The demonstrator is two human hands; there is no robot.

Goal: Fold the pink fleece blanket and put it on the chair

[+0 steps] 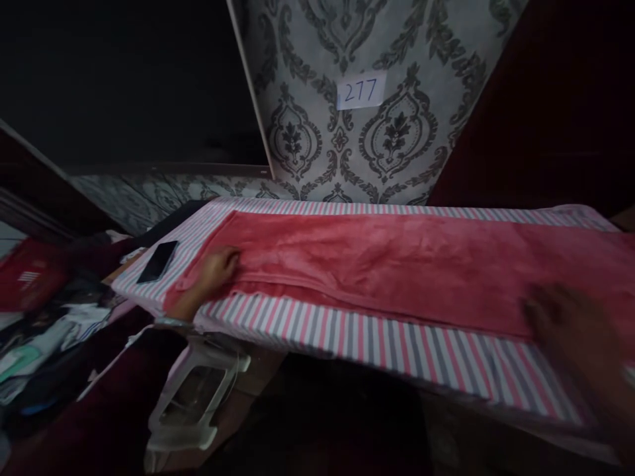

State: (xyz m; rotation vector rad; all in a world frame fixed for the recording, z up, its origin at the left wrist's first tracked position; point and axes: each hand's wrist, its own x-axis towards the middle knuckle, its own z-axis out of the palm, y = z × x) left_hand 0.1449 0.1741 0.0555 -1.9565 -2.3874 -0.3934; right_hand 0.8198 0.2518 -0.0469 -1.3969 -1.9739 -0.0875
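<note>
Where your left grip (217, 268) curls, the blanket (387, 258) runs lengthwise toward your right grip (568, 320); whether either pinches, I can't tell.

The far wall (342, 172) is papered in pale grey here, dark leafy medallions repeated all over it, and up there a white label (361, 90) is spotted, marked 277! Far left, the view is filled by a big black screen (133, 86), thinly edged; far right, a dark red panel (560, 112) is seen. Below, a long table (347, 334) is draped in stripes, everything dimly lit.
</note>
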